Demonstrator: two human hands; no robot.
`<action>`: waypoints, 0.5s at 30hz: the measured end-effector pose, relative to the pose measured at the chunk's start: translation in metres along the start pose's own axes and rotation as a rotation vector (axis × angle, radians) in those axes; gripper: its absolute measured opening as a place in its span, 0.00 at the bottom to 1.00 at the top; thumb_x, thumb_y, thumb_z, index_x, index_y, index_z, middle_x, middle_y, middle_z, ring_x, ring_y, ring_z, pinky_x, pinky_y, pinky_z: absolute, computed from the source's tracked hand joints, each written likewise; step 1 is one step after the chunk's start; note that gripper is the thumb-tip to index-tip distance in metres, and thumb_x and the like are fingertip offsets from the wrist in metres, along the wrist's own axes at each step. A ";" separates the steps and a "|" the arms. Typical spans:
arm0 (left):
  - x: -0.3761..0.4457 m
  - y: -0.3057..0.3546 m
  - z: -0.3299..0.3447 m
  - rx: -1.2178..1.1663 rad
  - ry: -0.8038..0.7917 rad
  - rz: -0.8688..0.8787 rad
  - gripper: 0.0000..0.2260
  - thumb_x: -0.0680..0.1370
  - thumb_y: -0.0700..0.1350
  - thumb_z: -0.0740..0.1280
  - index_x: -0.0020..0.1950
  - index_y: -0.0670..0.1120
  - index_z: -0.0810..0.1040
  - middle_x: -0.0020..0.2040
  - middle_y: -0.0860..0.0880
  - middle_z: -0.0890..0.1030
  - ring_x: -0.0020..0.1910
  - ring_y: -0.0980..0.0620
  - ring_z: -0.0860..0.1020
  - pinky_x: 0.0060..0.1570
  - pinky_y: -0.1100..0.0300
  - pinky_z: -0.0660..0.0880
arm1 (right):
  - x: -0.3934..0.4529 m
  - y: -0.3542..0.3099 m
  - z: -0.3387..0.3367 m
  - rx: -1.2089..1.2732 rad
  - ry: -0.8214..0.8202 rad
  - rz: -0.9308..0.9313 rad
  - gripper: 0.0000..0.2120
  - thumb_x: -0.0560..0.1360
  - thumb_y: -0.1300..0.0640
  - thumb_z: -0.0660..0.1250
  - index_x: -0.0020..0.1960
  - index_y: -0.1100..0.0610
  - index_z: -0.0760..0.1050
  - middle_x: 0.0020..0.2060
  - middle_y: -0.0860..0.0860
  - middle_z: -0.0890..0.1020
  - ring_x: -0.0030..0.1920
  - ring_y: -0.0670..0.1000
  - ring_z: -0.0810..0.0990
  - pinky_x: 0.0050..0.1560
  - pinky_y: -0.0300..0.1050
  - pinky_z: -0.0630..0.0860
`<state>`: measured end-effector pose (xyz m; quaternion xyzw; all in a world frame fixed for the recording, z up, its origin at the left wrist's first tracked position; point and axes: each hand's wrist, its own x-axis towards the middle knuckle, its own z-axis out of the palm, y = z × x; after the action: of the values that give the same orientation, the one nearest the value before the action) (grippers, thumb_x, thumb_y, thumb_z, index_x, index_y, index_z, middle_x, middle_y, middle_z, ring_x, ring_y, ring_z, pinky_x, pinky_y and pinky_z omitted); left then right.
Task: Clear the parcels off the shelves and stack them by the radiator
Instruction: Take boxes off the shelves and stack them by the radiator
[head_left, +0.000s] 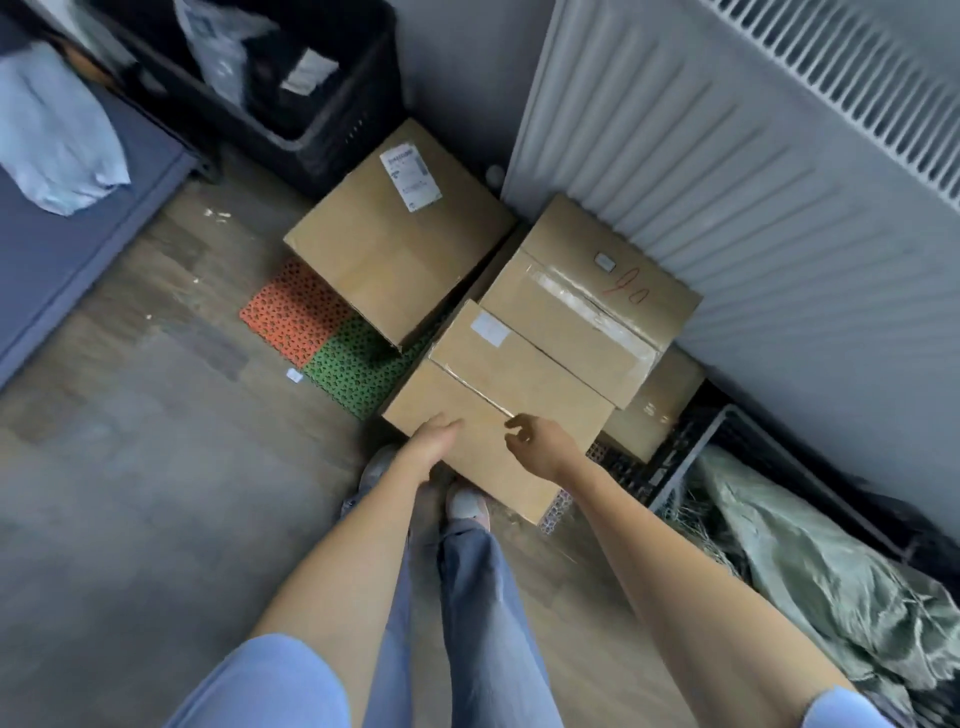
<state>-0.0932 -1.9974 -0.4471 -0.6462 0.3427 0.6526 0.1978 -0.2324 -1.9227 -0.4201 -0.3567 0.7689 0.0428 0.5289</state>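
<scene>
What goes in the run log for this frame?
left hand open on near box | right hand open above it | radiator behind

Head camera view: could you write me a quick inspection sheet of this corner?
Surface: wood-look floor, orange and green mats.
Job's things: three cardboard parcels on top; nearest parcel, taped parcel, labelled parcel.
Clutter: black bin, green cloth.
Hands: left hand flat on the nearest parcel; right hand loosely curled above it.
Cables: nothing seen.
Surroundings: white radiator beside the parcels.
</scene>
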 end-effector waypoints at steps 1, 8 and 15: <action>-0.017 0.012 -0.009 0.076 0.029 0.082 0.23 0.81 0.51 0.56 0.75 0.46 0.61 0.74 0.46 0.64 0.71 0.46 0.65 0.66 0.53 0.64 | -0.013 -0.006 -0.011 -0.036 0.007 -0.009 0.19 0.78 0.55 0.58 0.67 0.57 0.70 0.60 0.57 0.79 0.61 0.57 0.75 0.58 0.44 0.71; -0.189 0.056 -0.108 0.230 0.145 0.441 0.19 0.81 0.46 0.59 0.70 0.41 0.70 0.69 0.45 0.72 0.66 0.47 0.72 0.66 0.57 0.68 | -0.109 -0.116 -0.086 -0.148 0.105 -0.177 0.17 0.78 0.59 0.59 0.65 0.61 0.73 0.62 0.58 0.77 0.62 0.58 0.75 0.58 0.43 0.70; -0.329 -0.062 -0.239 -0.030 0.342 0.349 0.14 0.82 0.49 0.54 0.66 0.49 0.70 0.57 0.44 0.75 0.55 0.49 0.74 0.46 0.60 0.67 | -0.197 -0.267 -0.066 -0.488 0.068 -0.389 0.15 0.79 0.59 0.57 0.61 0.63 0.75 0.59 0.59 0.78 0.61 0.57 0.77 0.54 0.43 0.71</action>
<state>0.1479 -2.0623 -0.1202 -0.6813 0.4679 0.5628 0.0114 -0.0894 -2.0508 -0.1422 -0.6150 0.6704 0.1120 0.3997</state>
